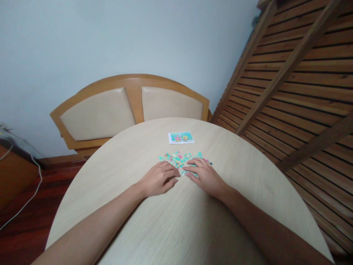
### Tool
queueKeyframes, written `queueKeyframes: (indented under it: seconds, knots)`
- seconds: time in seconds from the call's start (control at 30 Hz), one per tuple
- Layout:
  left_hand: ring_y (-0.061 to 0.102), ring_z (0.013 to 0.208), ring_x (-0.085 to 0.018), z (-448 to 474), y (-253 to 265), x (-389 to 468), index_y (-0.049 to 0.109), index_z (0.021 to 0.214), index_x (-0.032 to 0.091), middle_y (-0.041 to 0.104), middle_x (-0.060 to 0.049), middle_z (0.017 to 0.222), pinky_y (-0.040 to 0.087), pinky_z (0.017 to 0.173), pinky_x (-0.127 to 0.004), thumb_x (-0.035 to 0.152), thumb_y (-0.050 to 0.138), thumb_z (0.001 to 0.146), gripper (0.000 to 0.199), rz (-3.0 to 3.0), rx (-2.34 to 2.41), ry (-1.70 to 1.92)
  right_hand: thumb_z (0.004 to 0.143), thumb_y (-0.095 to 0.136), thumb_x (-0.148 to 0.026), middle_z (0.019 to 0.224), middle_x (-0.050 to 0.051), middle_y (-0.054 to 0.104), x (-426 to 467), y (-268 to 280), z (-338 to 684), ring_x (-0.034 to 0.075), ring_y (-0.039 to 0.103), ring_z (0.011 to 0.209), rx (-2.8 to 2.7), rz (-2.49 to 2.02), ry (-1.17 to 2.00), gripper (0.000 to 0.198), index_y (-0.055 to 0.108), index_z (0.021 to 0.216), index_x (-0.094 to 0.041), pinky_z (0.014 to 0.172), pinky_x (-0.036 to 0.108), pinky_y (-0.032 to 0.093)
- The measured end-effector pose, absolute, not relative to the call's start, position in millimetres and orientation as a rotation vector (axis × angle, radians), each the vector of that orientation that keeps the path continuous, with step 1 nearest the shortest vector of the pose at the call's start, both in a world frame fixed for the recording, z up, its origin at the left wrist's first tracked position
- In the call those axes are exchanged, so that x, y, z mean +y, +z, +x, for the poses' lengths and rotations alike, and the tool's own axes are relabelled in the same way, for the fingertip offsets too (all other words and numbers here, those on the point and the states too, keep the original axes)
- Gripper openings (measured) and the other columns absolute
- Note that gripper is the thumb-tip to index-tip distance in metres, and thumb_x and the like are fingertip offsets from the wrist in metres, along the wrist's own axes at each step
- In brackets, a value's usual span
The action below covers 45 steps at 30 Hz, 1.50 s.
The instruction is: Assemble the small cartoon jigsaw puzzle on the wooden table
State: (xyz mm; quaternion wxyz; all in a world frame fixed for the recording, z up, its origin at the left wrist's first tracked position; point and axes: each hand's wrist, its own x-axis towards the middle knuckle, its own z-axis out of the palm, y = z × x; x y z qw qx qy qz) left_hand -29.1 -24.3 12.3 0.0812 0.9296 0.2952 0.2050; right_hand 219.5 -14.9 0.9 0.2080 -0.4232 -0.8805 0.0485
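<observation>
A loose heap of small jigsaw puzzle pieces (176, 158), mostly turquoise with bits of pink, yellow and white, lies in the middle of the table. At the heap's near left edge rests my left hand (161, 178), palm down, its fingers gently bent and the thumb a little apart. My right hand (206, 177) lies over the right part of the heap with fingers spread, covering some of the pieces. Neither hand visibly holds anything. Just beyond the heap lies a flat picture card (181, 137) with a pink and a yellow cartoon figure on turquoise.
The round, pale wooden table (132, 147) fills the lower view. Behind it stands a wooden-framed headboard (134, 84) with cream panels against a pale wall. Wooden slats (298, 73) lean at the right. A white cable (38, 184) hangs at the left above a dark red floor.
</observation>
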Motion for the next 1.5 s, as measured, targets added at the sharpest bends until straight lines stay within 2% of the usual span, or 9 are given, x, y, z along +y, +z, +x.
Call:
queueKeyframes:
  seconds: [0.2, 0.43, 0.57, 0.7, 0.8, 1.0, 1.13, 1.37, 1.5]
  knots:
    - [0.059, 0.118, -0.025, -33, 8, -19, 0.064, 0.119, 0.021, 0.065, -0.01, 0.125, 0.049, 0.104, -0.041, 0.024, 0.053, 0.095, 0.026, 2.73, 1.195, 0.764, 0.099, 0.054, -0.032, 0.131, 0.01, 0.064, -6, -5, 228, 0.027, 0.055, 0.125, -2.421, -1.284, 0.093, 0.033, 0.069, 0.128, -0.024, 0.111, 0.044, 0.041]
    - [0.048, 0.137, -0.031, -40, -12, -7, 0.057, 0.134, 0.015, 0.054, -0.016, 0.145, 0.038, 0.117, -0.05, 0.043, 0.052, 0.099, 0.045, 2.608, 1.575, 0.695, 0.103, 0.035, -0.053, 0.161, 0.013, 0.036, -5, -8, 231, 0.033, 0.029, 0.15, -2.367, -1.642, 0.184, 0.063, 0.038, 0.155, -0.019, 0.12, 0.054, 0.026]
    - [0.035, 0.146, -0.034, -38, -14, -8, 0.043, 0.15, 0.016, 0.04, -0.016, 0.156, 0.035, 0.118, -0.054, 0.049, 0.044, 0.102, 0.058, 2.598, 1.552, 0.572, 0.099, 0.037, -0.063, 0.164, 0.01, 0.028, -11, -1, 225, 0.032, 0.021, 0.152, -2.514, -1.569, 0.261, 0.071, 0.035, 0.156, -0.021, 0.123, 0.053, 0.021]
    - [0.02, 0.152, -0.035, -37, -7, -9, 0.037, 0.155, 0.025, 0.027, -0.01, 0.164, 0.028, 0.119, -0.058, 0.058, 0.041, 0.101, 0.063, 2.692, 1.372, 0.437, 0.094, 0.039, -0.071, 0.166, 0.01, 0.023, -15, 0, 220, 0.033, 0.017, 0.153, -2.567, -1.52, 0.241, 0.081, 0.033, 0.157, -0.021, 0.123, 0.054, 0.017]
    - [0.019, 0.152, -0.035, -37, -2, -9, 0.039, 0.153, 0.03, 0.03, -0.004, 0.163, 0.024, 0.12, -0.059, 0.056, 0.039, 0.102, 0.057, 2.741, 1.262, 0.354, 0.092, 0.039, -0.073, 0.166, 0.011, 0.022, -16, -2, 219, 0.034, 0.016, 0.153, -2.563, -1.529, 0.22, 0.086, 0.028, 0.159, -0.02, 0.123, 0.056, 0.016]
    - [0.025, 0.151, -0.031, -38, 1, -10, 0.042, 0.151, 0.026, 0.042, -0.005, 0.157, 0.024, 0.122, -0.054, 0.046, 0.045, 0.102, 0.054, 2.812, 1.067, 0.355, 0.091, 0.038, -0.075, 0.166, 0.01, 0.021, -14, -1, 219, 0.035, 0.015, 0.153, -2.517, -1.675, 0.223, 0.087, 0.03, 0.159, -0.02, 0.122, 0.059, 0.015]
    - [0.026, 0.151, -0.028, -40, 0, -10, 0.043, 0.151, 0.027, 0.044, -0.004, 0.156, 0.026, 0.122, -0.051, 0.038, 0.044, 0.103, 0.05, 2.845, 0.922, 0.398, 0.09, 0.037, -0.077, 0.167, 0.012, 0.018, -8, 0, 226, 0.034, 0.013, 0.154, -2.495, -1.729, 0.248, 0.09, 0.03, 0.158, -0.019, 0.122, 0.059, 0.014]
    - [0.027, 0.15, -0.03, -39, 0, -10, 0.042, 0.152, 0.024, 0.041, -0.006, 0.157, 0.029, 0.12, -0.052, 0.04, 0.039, 0.104, 0.05, 2.818, 1.075, 0.359, 0.093, 0.037, -0.074, 0.164, 0.013, 0.027, 11, -6, 246, 0.032, 0.018, 0.153, -2.413, -1.696, 0.286, 0.082, 0.038, 0.155, -0.019, 0.122, 0.058, 0.018]
    - [0.023, 0.151, -0.034, -37, -3, -11, 0.04, 0.153, 0.027, 0.031, -0.006, 0.163, 0.028, 0.119, -0.058, 0.046, 0.036, 0.104, 0.053, 2.725, 1.357, 0.337, 0.093, 0.038, -0.074, 0.164, 0.013, 0.028, 14, -8, 249, 0.032, 0.021, 0.152, -2.377, -1.668, 0.263, 0.081, 0.041, 0.153, -0.02, 0.122, 0.055, 0.02]
